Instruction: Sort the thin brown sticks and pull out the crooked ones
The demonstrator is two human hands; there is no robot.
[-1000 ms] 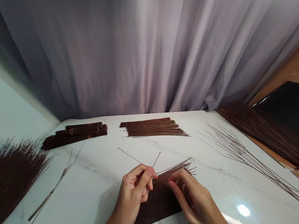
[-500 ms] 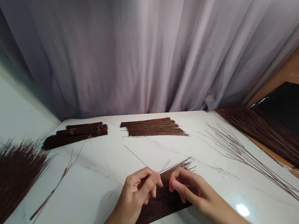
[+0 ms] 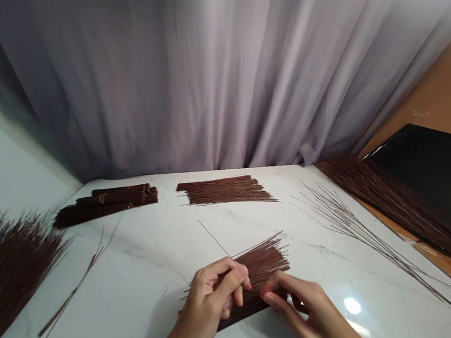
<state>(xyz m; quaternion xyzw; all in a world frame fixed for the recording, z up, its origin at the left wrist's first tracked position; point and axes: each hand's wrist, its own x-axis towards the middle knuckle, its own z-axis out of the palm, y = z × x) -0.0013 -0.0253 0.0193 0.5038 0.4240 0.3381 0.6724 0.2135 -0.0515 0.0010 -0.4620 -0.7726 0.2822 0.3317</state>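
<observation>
A flat pile of thin dark brown incense sticks [image 3: 261, 265] lies on the white marble table [image 3: 147, 271] right in front of me. My left hand [image 3: 215, 297] pinches a single thin stick [image 3: 214, 239] between thumb and forefinger, and the stick points up and away to the left. My right hand [image 3: 306, 309] rests on the near edge of the pile, with its fingers curled and the fingertips touching the sticks.
Tied brown stick bundles [image 3: 105, 202] and a loose flat batch [image 3: 224, 190] lie at the back. Big heaps of sticks sit at the far left [image 3: 7, 269] and right [image 3: 401, 210]. Bare thin sticks [image 3: 357, 228] fan out at right, a few [image 3: 81, 281] at left. A dark tray [image 3: 442, 176] and a curtain [image 3: 210, 69] border the table.
My right hand has slid nearer and lower along the pile. The left hand keeps its pinch on the single stick. The view has shifted slightly.
</observation>
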